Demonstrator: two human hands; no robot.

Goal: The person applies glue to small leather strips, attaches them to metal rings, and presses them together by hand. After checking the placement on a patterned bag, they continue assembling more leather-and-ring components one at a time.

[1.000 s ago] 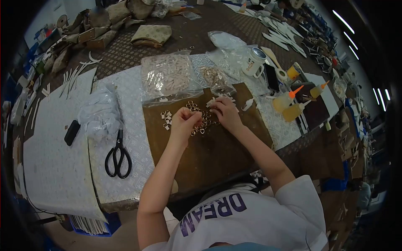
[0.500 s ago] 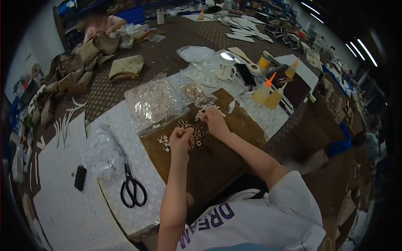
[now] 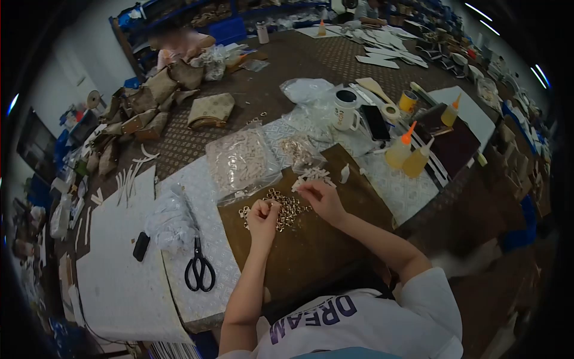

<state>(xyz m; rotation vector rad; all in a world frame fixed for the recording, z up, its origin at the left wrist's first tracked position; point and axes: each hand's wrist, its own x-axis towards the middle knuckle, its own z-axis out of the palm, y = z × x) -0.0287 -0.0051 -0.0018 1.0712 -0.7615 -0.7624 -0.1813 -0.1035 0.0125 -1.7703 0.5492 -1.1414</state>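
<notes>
My left hand (image 3: 263,218) is closed in a pinch at the left side of a pile of small gold-coloured metal rings (image 3: 290,210); I cannot tell what is between its fingertips. Close by on the right, my right hand (image 3: 323,200) has thumb and forefinger together on a small pale strip (image 3: 296,186). Beyond its fingers lies a heap of similar pale strips (image 3: 315,174). Left of my left hand, a few small pieces with pale and metallic parts (image 3: 243,215) lie by the brown work mat's edge. Both hands are over this brown mat (image 3: 305,251).
Behind the mat lie a plastic bag of pale strips (image 3: 238,161) and a smaller bag (image 3: 299,149). Black-handled scissors (image 3: 200,272) rest at left. A white mug (image 3: 345,112), a phone (image 3: 375,122) and glue bottles (image 3: 399,148) stand or lie at right. Across the table sits another person (image 3: 179,48).
My right hand has drawn back from the heap of pale strips to its near-left edge, while my left hand stays pinched by the rings. The whole view has shifted with my head.
</notes>
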